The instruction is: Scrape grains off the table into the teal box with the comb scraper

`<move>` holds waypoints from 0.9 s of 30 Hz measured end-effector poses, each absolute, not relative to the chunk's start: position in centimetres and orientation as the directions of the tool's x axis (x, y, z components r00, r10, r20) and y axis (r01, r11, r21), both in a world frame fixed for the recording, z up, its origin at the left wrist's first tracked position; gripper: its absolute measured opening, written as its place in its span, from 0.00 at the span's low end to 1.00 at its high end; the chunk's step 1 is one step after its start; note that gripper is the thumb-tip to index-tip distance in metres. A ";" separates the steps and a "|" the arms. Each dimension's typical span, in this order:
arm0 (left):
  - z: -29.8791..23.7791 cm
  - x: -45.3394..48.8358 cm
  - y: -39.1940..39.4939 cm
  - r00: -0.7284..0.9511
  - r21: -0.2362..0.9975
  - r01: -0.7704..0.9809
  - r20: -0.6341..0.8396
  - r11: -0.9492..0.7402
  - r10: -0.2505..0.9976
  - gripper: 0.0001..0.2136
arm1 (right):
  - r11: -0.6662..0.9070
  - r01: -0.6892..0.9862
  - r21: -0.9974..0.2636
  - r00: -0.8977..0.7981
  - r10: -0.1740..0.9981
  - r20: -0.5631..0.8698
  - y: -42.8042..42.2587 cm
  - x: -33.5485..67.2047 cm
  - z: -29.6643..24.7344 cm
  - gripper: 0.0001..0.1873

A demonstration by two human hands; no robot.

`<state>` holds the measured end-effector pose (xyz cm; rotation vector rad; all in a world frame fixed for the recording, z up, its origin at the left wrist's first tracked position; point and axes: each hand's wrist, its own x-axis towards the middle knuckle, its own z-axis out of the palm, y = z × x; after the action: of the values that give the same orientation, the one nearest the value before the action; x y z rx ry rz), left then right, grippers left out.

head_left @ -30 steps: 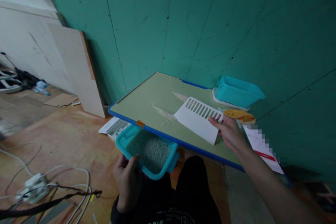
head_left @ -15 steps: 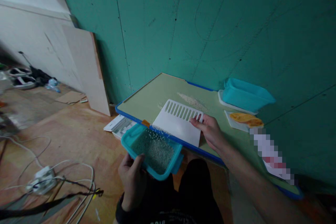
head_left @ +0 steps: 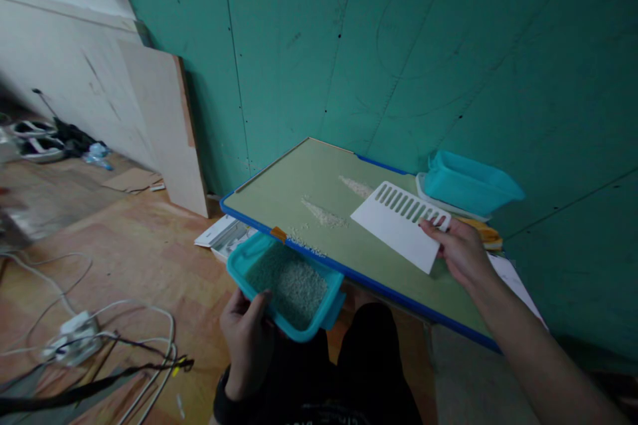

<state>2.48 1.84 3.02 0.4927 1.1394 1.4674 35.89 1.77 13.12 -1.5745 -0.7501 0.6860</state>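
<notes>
My left hand grips the near rim of a turquoise plastic container, held just below the table's front edge. Pale grains that look like rice lie inside it. Closed on the right end of a white slotted scraper, my right hand holds it over the green tabletop. A small heap of grains lies left of the scraper, and more grains are scattered along the blue edge above the container. Another strip of grains is partly behind the scraper.
A second turquoise container stands on a white lid at the table's back right, beside an orange-yellow cloth-like item. White papers lie near my right forearm. A power strip with cables is on the floor at left. A green wall rises behind.
The scraper in my right hand has moved right and back, away from the table's front edge, uncovering a heap of grains. Grains no longer fall into the container, which my left hand still holds.
</notes>
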 end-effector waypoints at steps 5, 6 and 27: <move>2.8 2.5 2.1 -0.256 0.875 -0.472 -0.256 0.111 0.932 0.10 | -0.118 0.065 -0.991 0.536 0.842 -0.065 4.1 33.9 12.2 0.25; 2.9 2.5 2.1 -0.257 0.874 -0.474 -0.255 0.108 0.932 0.09 | -0.124 0.052 -0.991 0.510 0.856 -0.080 4.7 33.2 12.1 0.25; 4.4 2.1 2.5 -0.281 0.890 -0.442 -0.254 0.110 0.925 0.10 | -0.032 -0.057 -0.998 0.401 0.915 -0.052 6.6 26.9 13.2 0.23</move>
<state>2.06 2.45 4.36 0.5685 1.1913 1.4736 26.93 6.58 13.21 -1.3716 -0.8444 0.9515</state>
